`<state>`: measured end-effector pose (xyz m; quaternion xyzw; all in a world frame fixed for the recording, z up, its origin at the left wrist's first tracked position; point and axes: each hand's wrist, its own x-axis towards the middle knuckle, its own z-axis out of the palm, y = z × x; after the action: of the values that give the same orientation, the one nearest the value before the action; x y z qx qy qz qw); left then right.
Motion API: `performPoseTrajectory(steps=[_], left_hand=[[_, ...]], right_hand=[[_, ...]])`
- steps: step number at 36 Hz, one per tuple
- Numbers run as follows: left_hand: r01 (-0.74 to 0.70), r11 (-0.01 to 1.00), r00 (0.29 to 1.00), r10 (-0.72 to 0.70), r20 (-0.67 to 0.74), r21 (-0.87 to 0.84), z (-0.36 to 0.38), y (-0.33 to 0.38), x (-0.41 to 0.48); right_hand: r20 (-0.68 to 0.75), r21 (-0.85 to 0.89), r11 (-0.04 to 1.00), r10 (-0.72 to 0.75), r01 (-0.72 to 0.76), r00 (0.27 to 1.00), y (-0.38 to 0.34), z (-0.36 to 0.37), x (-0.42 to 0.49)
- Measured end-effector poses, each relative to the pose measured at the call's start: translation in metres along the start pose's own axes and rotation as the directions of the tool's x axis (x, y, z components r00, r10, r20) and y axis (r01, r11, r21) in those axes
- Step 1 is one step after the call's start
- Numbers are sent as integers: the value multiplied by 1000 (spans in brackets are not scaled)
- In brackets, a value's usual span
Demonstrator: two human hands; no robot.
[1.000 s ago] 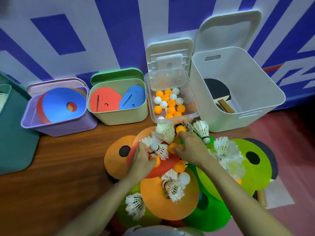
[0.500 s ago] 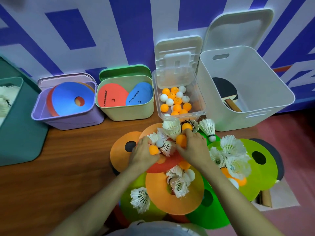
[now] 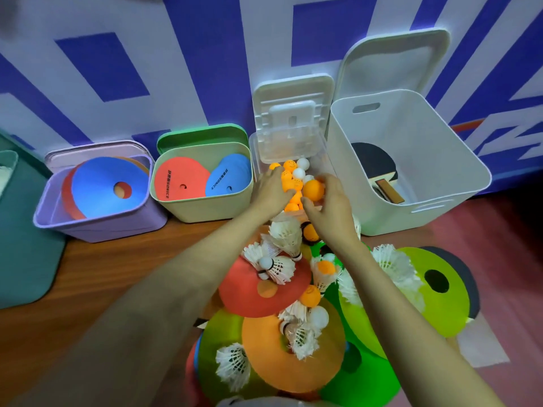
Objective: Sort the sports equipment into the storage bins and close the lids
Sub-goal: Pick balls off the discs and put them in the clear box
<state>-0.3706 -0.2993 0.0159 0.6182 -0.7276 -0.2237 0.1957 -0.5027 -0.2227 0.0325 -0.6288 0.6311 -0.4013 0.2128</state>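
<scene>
A clear bin (image 3: 256,148) by the wall holds several orange and white ping-pong balls (image 3: 295,173), its white lid (image 3: 293,113) propped up behind. My right hand (image 3: 330,210) pinches an orange ball (image 3: 313,190) over that bin. My left hand (image 3: 269,193) reaches in beside it, back up, and its palm hides whether it holds anything. In front lies a pile of shuttlecocks (image 3: 280,268), flat cones (image 3: 291,365) and loose balls (image 3: 310,295).
A tall white bin (image 3: 426,207) at the right holds a paddle (image 3: 379,168). A beige bin (image 3: 202,208) with discs, a purple bin (image 3: 100,229) with a blue cone and a teal bin (image 3: 26,245) stand to the left, all with lids off.
Both hands have lifted off the pile and moved forward to the clear bin, the right one carrying an orange ball. The camera has tilted closer to the bins.
</scene>
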Motion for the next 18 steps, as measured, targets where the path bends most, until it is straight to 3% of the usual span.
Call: performPoseTrajectory(steps=[5,11,14,18], left_hand=[[-7,994,993,-6,-114,-112,2,-4,-7],[-181,972,964,145,-225,-148,2,-10,-61],[-260,950,960,234,-155,-175,3,-12,-93],[-292,939,956,291,-30,-181,-1,-14,-119]], right_hand=[[57,-104,994,48,-42,997,13,16,30],[79,-101,990,106,-98,991,19,18,47],[116,-128,991,51,-36,992,20,5,34],[300,-113,991,-37,74,953,26,-20,-1]])
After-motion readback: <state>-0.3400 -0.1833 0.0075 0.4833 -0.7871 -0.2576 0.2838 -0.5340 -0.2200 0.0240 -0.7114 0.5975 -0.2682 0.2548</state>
